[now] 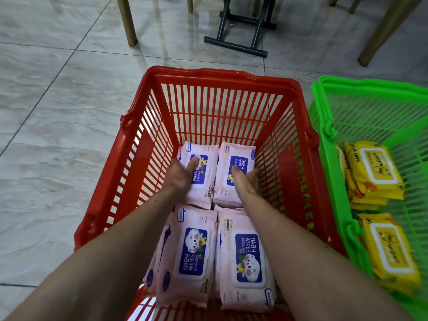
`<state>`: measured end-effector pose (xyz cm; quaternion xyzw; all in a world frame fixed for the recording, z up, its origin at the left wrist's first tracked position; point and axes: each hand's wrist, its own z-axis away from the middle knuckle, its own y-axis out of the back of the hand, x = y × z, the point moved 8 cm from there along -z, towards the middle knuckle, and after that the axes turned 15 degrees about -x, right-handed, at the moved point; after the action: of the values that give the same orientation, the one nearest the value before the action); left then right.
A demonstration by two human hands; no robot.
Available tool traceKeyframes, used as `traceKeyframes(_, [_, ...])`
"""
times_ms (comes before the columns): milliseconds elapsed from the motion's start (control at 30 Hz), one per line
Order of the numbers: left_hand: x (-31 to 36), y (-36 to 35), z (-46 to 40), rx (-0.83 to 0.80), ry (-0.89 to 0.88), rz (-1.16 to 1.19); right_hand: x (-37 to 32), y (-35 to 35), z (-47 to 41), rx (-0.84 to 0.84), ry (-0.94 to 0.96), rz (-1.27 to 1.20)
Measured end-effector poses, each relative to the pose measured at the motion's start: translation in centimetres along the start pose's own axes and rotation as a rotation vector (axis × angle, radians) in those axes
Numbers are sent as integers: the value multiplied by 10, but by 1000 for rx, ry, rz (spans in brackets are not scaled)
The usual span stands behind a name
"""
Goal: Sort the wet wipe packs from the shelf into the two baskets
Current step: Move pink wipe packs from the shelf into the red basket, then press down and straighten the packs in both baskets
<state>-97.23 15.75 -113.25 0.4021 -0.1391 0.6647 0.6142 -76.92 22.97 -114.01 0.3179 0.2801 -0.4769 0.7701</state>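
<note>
Head view, both hands on soft pink packs (216, 174), slatted red basket (222, 98)

Bright, even light; glare streaks on the floor tiles (58, 117); wide-angle bending and blur at edges.
</note>
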Motion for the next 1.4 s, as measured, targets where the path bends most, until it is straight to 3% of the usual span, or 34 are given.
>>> traceKeyframes(67, [2,-2,5,98,-40,-283,-6,0,3,63,44,224])
traceKeyframes(167, [22,-10,15,179,-277,-748,-29,-2,16,227,252,668])
traceKeyframes(233, [27,-22,14,84,-405,-973,-41,-15,19,236,407,1004])
traceKeyframes(300, [24,-29,10,-25,-459,-1059,-38,-27,8,129,461,1235])
traceKeyframes(467, [19,-27,13,-15,-450,-1249,-26,-21,-13,2,366,1165])
traceKeyframes(667, [15,-23,27,-225,-236,-1490,-15,-11,3,-124,174,1172])
traceKeyframes(800, [26,-15,35,-149,-216,-1658,-7,-6,20,-253,-42,1288])
traceKeyframes(900, [32,-20,30,-146,-297,-1645,-32,-13,19,-188,91,1362])
traceKeyframes(1000, [26,-27,19,-223,-337,-1569,-34,-25,13,-239,260,1442])
traceKeyframes(1200, [20,-22,17,-261,-223,-1469,-21,-30,11,-282,228,1442])
traceKeyframes(1400, [48,-13,37,-232,-257,-1774,-40,-16,45,-336,155,1424])
